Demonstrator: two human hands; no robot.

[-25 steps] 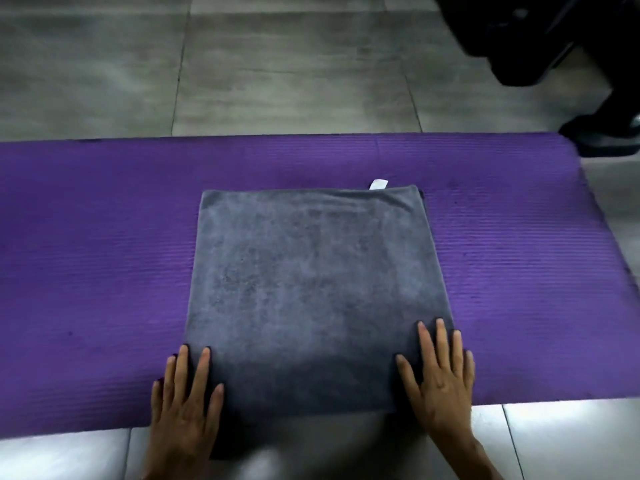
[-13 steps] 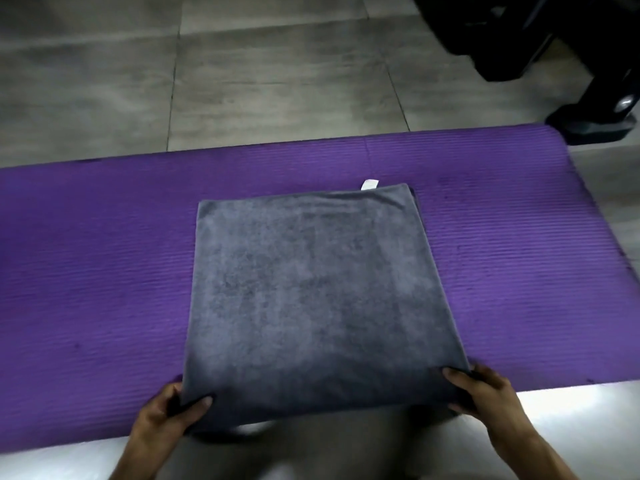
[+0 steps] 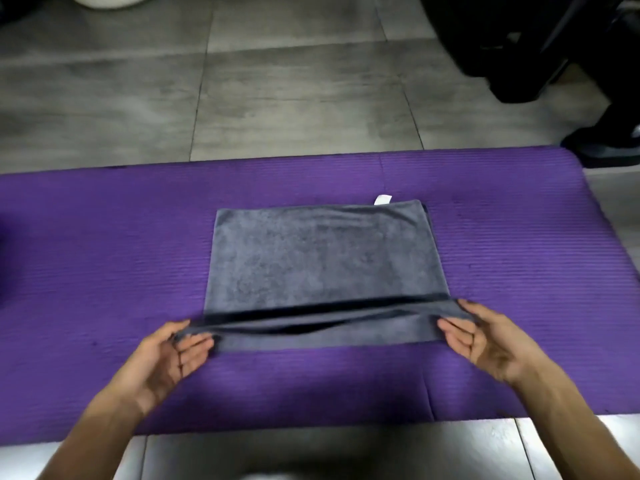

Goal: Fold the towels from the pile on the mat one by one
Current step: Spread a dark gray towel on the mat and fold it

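A grey towel (image 3: 322,258) lies on the purple mat (image 3: 104,258), with a small white tag (image 3: 382,199) at its far edge. Its near edge is lifted off the mat and carried toward the far edge, so a fold shows along the front. My left hand (image 3: 173,355) pinches the near left corner between thumb and fingers, palm up. My right hand (image 3: 485,341) pinches the near right corner the same way. No pile of other towels is in view.
The mat lies on a grey tiled floor (image 3: 277,98). Dark furniture and a black base (image 3: 540,50) stand at the far right, beside the mat's right end. A white rounded object (image 3: 110,0) sits at the top left edge.
Both hands went from lying flat on the towel's near corners to gripping them, then lifted the near edge up and forward over the towel. The view has tilted up.
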